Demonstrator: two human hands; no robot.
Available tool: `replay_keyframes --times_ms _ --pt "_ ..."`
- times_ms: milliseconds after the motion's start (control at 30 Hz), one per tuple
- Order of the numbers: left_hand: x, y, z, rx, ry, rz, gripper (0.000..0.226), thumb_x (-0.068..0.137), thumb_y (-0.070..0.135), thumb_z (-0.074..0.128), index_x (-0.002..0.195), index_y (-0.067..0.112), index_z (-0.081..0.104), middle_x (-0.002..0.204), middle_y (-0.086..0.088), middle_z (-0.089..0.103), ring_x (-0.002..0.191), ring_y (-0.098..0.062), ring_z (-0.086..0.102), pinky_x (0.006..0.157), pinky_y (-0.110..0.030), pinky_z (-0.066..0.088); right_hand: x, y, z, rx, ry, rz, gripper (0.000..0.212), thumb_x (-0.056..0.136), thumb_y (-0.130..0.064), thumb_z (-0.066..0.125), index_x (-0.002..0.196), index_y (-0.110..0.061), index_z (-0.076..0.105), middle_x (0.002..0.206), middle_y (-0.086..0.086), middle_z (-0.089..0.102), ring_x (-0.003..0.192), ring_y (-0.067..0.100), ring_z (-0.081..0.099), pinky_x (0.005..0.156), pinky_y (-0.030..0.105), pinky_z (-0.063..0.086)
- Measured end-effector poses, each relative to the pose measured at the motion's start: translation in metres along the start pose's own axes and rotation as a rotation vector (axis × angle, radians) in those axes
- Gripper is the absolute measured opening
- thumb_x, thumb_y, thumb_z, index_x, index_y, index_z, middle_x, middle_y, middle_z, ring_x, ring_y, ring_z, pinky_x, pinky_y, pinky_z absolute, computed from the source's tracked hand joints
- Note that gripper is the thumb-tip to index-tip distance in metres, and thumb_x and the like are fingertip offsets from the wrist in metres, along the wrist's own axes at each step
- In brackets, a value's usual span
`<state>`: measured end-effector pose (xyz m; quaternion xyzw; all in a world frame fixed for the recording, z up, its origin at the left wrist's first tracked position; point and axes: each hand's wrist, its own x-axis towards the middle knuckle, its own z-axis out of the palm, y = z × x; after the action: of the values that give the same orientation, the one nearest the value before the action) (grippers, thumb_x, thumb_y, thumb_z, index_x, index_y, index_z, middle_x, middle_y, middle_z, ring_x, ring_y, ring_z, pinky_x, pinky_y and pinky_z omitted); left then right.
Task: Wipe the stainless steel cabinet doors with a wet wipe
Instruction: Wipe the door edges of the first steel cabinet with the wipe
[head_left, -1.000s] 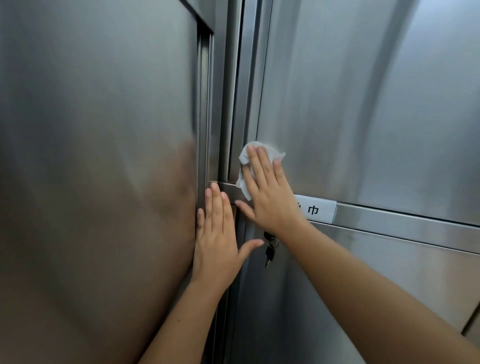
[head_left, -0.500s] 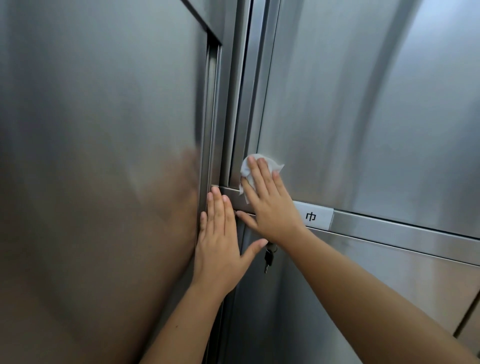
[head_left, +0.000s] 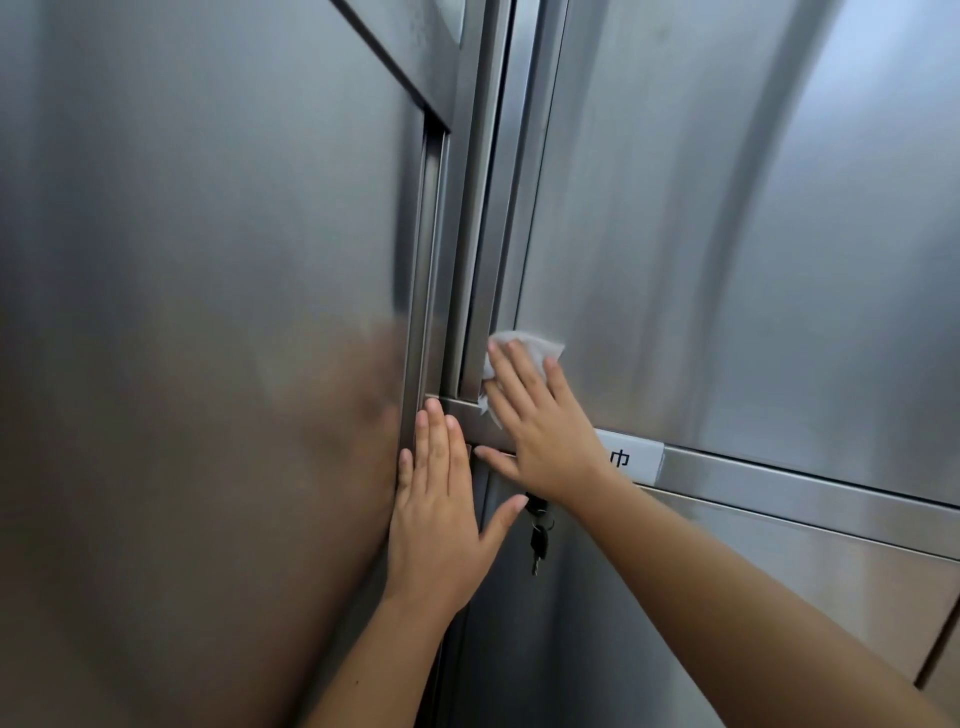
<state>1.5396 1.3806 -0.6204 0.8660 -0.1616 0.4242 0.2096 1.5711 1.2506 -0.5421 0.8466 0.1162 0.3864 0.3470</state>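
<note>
Right hand (head_left: 540, 431): fingers straight, slightly spread, pressing wet wipe (head_left: 530, 345) flat on right cabinet door (head_left: 727, 234), lower left corner.
Wipe: under fingertips, poking out above them, beside vertical frame edge.
Left hand (head_left: 439, 525): flat, fingers together, on left door (head_left: 208, 312) edge.
Broad steel panel extends above and right of wipe.

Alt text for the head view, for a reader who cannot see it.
A right hand presses a white wet wipe against a stainless steel cabinet door; the left hand rests flat on the frame beside it. Keys hang below.
</note>
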Motion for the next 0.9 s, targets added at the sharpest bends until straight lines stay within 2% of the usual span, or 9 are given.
replay_keyframes --times_ms 67,100,200,267,333,500,767,833,900 --pt "0.003 0.002 -0.001 -0.026 0.035 -0.004 0.088 0.090 0.065 0.015 0.141 -0.007 0.020 0.150 -0.021 0.012 0.137 -0.037 0.016 0.113 -0.033 -0.003 0.000 0.003 -0.002 -0.016 0.012 -0.032 0.075 0.087 -0.065 0.031 0.138 -0.011 0.045 0.152 0.014 0.023 0.142 0.029 0.017 0.112 0.047 0.019" --pt "0.006 0.003 -0.001 -0.033 0.058 -0.008 0.088 0.090 0.065 0.016 0.142 -0.006 0.018 0.151 -0.021 0.010 0.138 -0.036 0.014 0.114 -0.034 -0.002 0.003 0.007 -0.005 -0.022 0.016 -0.044 0.074 0.088 -0.064 0.030 0.137 -0.012 0.046 0.152 0.013 0.024 0.142 0.028 0.017 0.112 0.045 0.020" --pt "0.020 0.005 -0.003 -0.051 0.132 -0.036 0.088 0.088 0.064 0.022 0.143 -0.005 0.012 0.152 -0.021 0.005 0.140 -0.034 0.009 0.112 -0.046 0.006 0.021 0.023 -0.014 -0.016 0.003 -0.055 0.075 0.091 -0.062 0.020 0.142 -0.010 0.037 0.155 0.015 0.011 0.143 0.030 0.005 0.114 0.046 0.009" --pt "0.032 0.007 -0.008 -0.049 0.175 -0.031 0.087 0.089 0.062 0.022 0.142 -0.007 0.015 0.151 -0.024 0.008 0.138 -0.037 0.012 0.105 -0.055 0.008 0.032 0.035 -0.020 -0.022 -0.008 -0.045 0.076 0.092 -0.062 0.015 0.146 -0.009 0.025 0.155 0.015 0.000 0.142 0.032 -0.007 0.113 0.048 -0.002" --pt "0.044 0.010 -0.012 -0.028 0.200 0.001 0.085 0.092 0.061 0.017 0.141 -0.007 0.021 0.149 -0.025 0.014 0.136 -0.039 0.018 0.102 -0.058 0.013 0.043 0.048 -0.025 -0.043 0.012 -0.034 0.077 0.092 -0.061 0.012 0.148 -0.008 0.018 0.155 0.015 -0.005 0.142 0.032 -0.012 0.112 0.049 -0.007" --pt "0.077 0.016 -0.018 0.051 0.213 0.051 0.081 0.089 0.056 0.025 0.138 -0.009 0.028 0.147 -0.026 0.023 0.134 -0.040 0.025 0.101 -0.058 0.024 0.071 0.075 -0.041 -0.068 0.075 0.002 0.081 0.090 -0.063 0.009 0.148 -0.007 0.016 0.156 0.016 -0.005 0.142 0.033 -0.012 0.113 0.049 -0.006" --pt "0.132 0.035 -0.048 0.061 0.323 0.029 0.085 0.085 0.056 0.026 0.137 -0.012 0.025 0.146 -0.031 0.020 0.135 -0.042 0.021 0.104 -0.056 0.022 0.111 0.102 -0.062 -0.058 0.116 0.082 0.080 0.092 -0.062 0.013 0.147 -0.005 0.017 0.155 0.020 -0.005 0.141 0.034 -0.015 0.113 0.050 -0.007" --pt "0.147 0.042 -0.060 0.052 0.359 0.005 0.088 0.086 0.058 0.026 0.138 -0.012 0.019 0.147 -0.031 0.012 0.137 -0.041 0.013 0.108 -0.051 0.014 0.116 0.105 -0.064 -0.088 0.103 0.082 0.079 0.092 -0.061 0.011 0.147 -0.004 0.017 0.155 0.020 -0.005 0.141 0.035 -0.014 0.113 0.050 -0.005" --pt "0.161 0.044 -0.068 0.022 0.362 0.001 0.091 0.088 0.063 0.027 0.140 -0.006 -0.003 0.147 -0.024 -0.013 0.138 -0.035 -0.012 0.112 -0.040 -0.006 0.121 0.112 -0.066 -0.122 0.087 0.066 0.079 0.091 -0.061 0.011 0.147 -0.005 0.016 0.155 0.020 -0.005 0.142 0.035 -0.013 0.113 0.050 -0.002"
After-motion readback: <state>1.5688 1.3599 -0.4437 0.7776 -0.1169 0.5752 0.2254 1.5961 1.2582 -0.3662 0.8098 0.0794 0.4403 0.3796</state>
